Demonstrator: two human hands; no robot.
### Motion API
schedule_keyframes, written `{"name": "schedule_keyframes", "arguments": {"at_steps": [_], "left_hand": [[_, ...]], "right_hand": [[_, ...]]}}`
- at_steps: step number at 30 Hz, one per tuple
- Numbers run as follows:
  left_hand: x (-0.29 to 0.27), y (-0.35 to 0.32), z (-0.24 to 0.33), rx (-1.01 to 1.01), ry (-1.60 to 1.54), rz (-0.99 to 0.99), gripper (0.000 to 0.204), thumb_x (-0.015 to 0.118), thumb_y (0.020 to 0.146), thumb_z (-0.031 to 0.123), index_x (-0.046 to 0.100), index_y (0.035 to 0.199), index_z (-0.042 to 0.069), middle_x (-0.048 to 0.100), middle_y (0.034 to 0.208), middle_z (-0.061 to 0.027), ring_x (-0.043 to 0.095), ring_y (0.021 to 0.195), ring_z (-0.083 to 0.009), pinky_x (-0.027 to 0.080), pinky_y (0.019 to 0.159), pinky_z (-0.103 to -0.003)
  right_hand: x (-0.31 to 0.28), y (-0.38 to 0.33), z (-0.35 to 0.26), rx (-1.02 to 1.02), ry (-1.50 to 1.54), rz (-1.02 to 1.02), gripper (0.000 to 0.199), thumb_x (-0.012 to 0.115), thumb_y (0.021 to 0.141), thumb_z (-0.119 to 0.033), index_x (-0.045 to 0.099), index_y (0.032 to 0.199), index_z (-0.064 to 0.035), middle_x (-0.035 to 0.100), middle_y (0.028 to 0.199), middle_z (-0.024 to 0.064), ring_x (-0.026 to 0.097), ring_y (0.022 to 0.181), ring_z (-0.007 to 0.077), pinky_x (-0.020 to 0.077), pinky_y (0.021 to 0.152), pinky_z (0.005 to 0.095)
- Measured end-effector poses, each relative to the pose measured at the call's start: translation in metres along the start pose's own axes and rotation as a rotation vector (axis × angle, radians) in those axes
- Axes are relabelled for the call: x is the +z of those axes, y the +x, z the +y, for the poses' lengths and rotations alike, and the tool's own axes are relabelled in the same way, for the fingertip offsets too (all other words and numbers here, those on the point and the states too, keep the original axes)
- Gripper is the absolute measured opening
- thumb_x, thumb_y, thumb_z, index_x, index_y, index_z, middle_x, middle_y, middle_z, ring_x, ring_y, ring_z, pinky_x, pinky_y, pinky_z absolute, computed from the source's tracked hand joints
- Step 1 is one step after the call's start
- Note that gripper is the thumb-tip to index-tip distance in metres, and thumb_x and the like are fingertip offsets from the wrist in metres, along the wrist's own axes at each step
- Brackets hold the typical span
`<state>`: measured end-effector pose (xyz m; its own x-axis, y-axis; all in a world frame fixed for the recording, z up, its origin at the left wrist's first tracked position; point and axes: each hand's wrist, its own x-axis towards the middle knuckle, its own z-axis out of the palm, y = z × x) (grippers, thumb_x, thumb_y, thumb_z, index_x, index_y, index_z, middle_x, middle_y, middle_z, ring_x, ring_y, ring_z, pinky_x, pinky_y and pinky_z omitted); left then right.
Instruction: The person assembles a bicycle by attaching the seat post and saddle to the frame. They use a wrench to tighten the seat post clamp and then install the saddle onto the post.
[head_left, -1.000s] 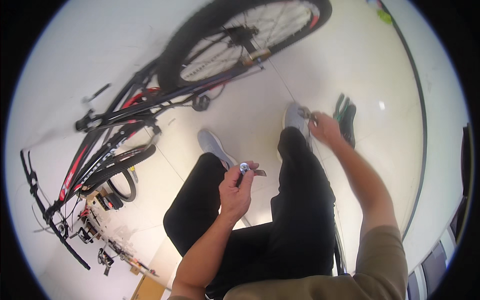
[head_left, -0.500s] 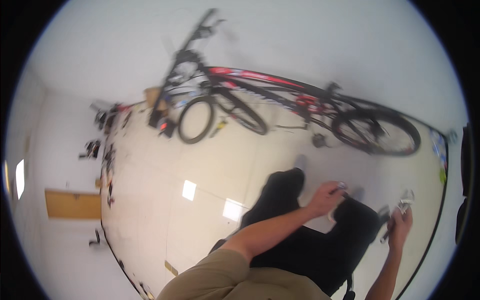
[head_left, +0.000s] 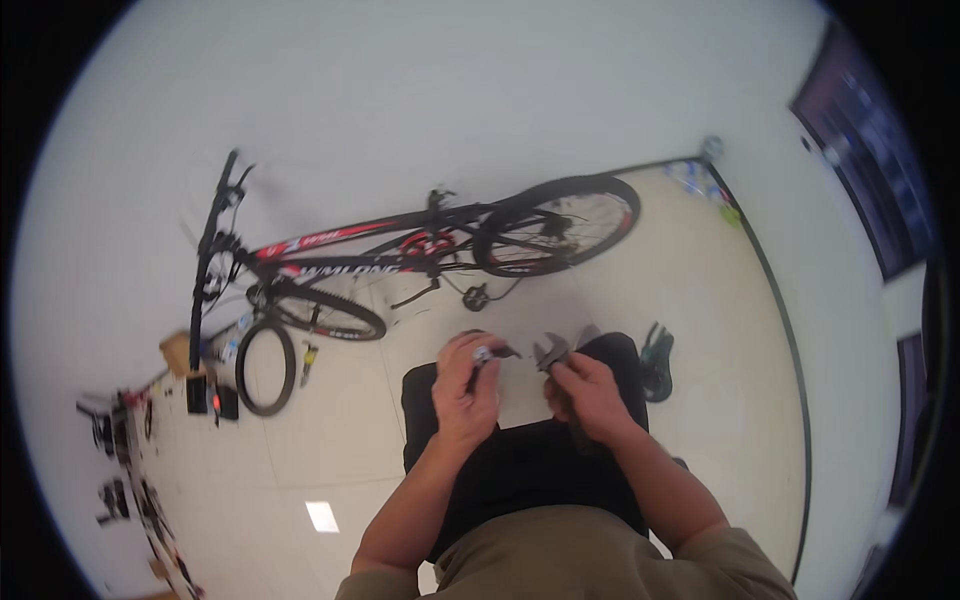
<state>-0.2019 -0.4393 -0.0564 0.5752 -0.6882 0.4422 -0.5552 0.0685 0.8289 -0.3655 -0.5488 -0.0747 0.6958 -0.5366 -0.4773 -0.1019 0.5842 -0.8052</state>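
Above my lap, my left hand [head_left: 464,392] is closed on a small part [head_left: 484,354] with a silver rounded end and a dark piece sticking out to the right; its exact kind is not clear. Facing it, my right hand [head_left: 592,398] grips an adjustable wrench [head_left: 549,350]. The wrench's jaws point up and toward the left hand's part, with a small gap between the two. Its dark handle runs down under the right fingers. A black bicycle saddle [head_left: 656,370] lies on the floor just right of my knee.
A black and red bicycle [head_left: 345,235] leans along the wall ahead. A loose tyre [head_left: 266,368] and a yellow-and-black tool [head_left: 309,362] lie beside its front wheel. A cardboard box [head_left: 176,352] stands at the left, bags [head_left: 700,182] at the far right corner.
My head view has turned rightward. The right hand has brought the wrench in from the far right, close to the left hand. The left hand keeps its part and has turned more upright.
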Motion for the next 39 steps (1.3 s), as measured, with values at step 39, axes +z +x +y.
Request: {"name": "schedule_keyframes", "arguments": {"at_steps": [39], "left_hand": [[0.005,-0.011,0.073,0.407,0.7,-0.357,0.026,0.068,0.082,0.001,0.069,0.108,0.002,0.07,0.099,-0.0089,0.062,0.101,-0.0281,0.04,0.098,-0.048]], "right_hand": [[-0.01,-0.06,-0.013,-0.115,0.053,-0.308,0.019,0.059,0.096,-0.014,0.058,0.088,0.0024,0.065,0.072,0.0079,0.061,0.051,0.0123,0.046,0.041,0.0265]]}}
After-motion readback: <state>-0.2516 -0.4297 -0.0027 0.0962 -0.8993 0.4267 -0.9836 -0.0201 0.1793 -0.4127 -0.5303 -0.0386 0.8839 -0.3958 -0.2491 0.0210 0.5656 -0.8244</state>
